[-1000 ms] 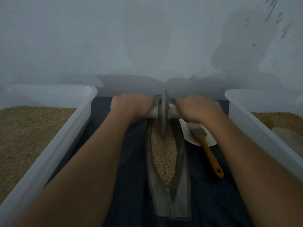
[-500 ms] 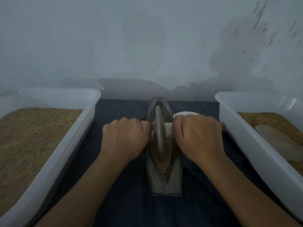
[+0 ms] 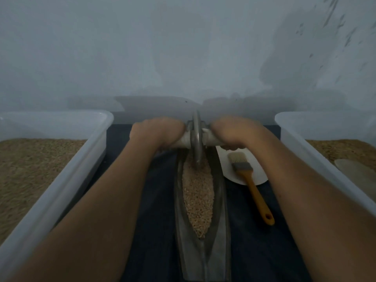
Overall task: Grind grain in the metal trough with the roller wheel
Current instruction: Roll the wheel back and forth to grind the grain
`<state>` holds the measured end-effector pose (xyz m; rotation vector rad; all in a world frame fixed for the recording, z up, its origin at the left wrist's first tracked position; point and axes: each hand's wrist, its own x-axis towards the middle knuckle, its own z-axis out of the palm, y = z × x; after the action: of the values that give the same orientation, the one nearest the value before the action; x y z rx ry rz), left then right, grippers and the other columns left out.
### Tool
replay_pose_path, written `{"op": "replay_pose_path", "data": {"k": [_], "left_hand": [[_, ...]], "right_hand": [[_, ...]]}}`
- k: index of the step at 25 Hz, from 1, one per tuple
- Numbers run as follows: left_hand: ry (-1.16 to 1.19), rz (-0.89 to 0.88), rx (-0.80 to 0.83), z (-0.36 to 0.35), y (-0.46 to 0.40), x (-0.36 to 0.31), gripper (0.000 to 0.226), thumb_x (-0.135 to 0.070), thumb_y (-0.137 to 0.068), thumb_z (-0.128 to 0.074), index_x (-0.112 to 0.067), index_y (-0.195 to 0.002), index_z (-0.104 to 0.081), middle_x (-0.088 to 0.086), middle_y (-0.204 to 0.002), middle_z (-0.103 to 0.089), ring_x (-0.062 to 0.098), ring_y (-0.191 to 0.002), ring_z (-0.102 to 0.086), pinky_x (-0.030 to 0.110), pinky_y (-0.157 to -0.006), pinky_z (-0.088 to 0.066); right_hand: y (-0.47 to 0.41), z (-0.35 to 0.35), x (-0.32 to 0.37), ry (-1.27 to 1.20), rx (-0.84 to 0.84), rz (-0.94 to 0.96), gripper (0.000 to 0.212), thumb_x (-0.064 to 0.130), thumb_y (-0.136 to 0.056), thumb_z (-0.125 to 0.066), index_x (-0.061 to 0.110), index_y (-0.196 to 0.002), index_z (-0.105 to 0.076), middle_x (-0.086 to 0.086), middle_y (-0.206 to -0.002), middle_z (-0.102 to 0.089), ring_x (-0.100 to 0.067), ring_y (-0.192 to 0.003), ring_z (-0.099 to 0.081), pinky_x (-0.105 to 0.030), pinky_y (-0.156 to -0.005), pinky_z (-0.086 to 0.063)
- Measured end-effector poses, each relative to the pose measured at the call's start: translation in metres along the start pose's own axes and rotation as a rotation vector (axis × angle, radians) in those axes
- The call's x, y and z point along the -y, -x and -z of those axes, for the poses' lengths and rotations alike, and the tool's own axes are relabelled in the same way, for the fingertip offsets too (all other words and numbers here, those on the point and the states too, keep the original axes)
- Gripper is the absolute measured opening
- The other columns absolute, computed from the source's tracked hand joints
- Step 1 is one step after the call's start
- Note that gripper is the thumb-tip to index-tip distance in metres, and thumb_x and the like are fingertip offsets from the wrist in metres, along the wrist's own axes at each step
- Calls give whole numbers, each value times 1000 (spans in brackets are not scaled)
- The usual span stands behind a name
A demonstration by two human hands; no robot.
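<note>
A long boat-shaped metal trough (image 3: 220,239) lies lengthwise on a dark cloth in front of me, with pale grain (image 3: 198,200) filling its groove. The grey metal roller wheel (image 3: 197,139) stands upright at the trough's far end, its rim in the grain. A whitish axle handle runs through it to both sides. My left hand (image 3: 157,132) grips the left handle and my right hand (image 3: 234,132) grips the right handle, both arms stretched forward. The trough's far tip is hidden behind the wheel and hands.
A white plastic tub (image 3: 61,178) full of brown grain sits on the left, and another white tub (image 3: 317,159) with grain on the right. A brush with an orange handle (image 3: 252,186) lies across a white plate (image 3: 227,165) right of the trough. A pale wall rises close behind.
Half a second ago the wheel and both hands were near the trough's middle, close to me; they have since rolled forward to the far end, as one second ago.
</note>
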<state>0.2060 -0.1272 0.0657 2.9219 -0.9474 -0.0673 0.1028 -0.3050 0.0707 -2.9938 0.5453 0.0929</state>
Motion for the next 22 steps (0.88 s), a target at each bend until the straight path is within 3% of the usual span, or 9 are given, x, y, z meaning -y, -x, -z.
{"op": "replay_pose_path", "data": {"k": [2,5,8,10,12,14,16,19,22], "left_hand": [[-73,-39,-79,-8,18,2,48,-50,-89,-24,-21,-110,-56,13,-118,-65,37,-106,-61,48,-85,-42],[-216,-171,-261,-34,70,5,16,-38,-102,-33,-25,-95,-38,5,-98,-55,34,-87,-56,41,-65,-37],[-306,-198,-423,-41,120,3,20,-33,-104,-36,-23,-87,-38,-1,-78,-42,25,-70,-47,31,-53,-25],[-341,-257,-455,-44,139,5,22,-31,-103,-43,-22,-84,-36,-2,-74,-43,23,-64,-47,30,-52,-29],[-350,-288,-442,-43,140,6,21,-31,-103,-42,-22,-86,-36,-1,-74,-41,23,-64,-47,29,-53,-30],[-313,-192,-395,-37,117,2,31,-44,-98,-24,-22,-90,-43,0,-77,-42,24,-68,-45,30,-53,-24],[-160,-41,-219,-23,77,-1,57,-55,-85,-10,-22,-98,-55,2,-91,-53,30,-82,-53,35,-65,-31],[63,10,24,-6,15,1,49,-54,-81,-24,-25,-103,-56,10,-117,-64,35,-105,-63,45,-89,-45],[84,-51,86,0,2,0,53,-51,-76,-23,-14,-94,-57,18,-116,-69,37,-95,-68,50,-91,-52]], "right_hand": [[20,-12,5,59,-211,-22,40,33,-103,-31,17,-81,-60,-4,-74,-55,-18,-63,-47,-31,-59,-30],[81,-36,22,137,-599,-35,50,42,-96,-10,22,-61,-40,5,-59,-35,-14,-51,-28,-31,-52,-13],[131,-48,30,101,-651,10,54,40,-101,-9,24,-60,-40,7,-55,-38,-14,-47,-33,-32,-50,-25],[145,-52,29,104,-708,72,53,38,-106,-14,25,-64,-43,7,-56,-40,-16,-48,-38,-35,-52,-35],[146,-52,29,39,-755,104,52,38,-106,-19,26,-59,-38,8,-52,-37,-14,-45,-36,-32,-49,-33],[125,-51,25,54,-717,34,52,42,-100,-15,25,-55,-35,7,-52,-36,-11,-45,-32,-29,-49,-21],[83,-43,15,114,-586,-51,52,46,-94,-10,21,-62,-42,3,-62,-41,-15,-54,-34,-32,-53,-19],[23,-17,2,91,-261,-28,36,35,-102,-34,13,-86,-59,-3,-76,-50,-21,-67,-47,-37,-68,-37],[3,-10,-4,103,-81,37,22,16,-101,-48,7,-99,-67,-7,-83,-63,-22,-70,-55,-34,-66,-41]]}}
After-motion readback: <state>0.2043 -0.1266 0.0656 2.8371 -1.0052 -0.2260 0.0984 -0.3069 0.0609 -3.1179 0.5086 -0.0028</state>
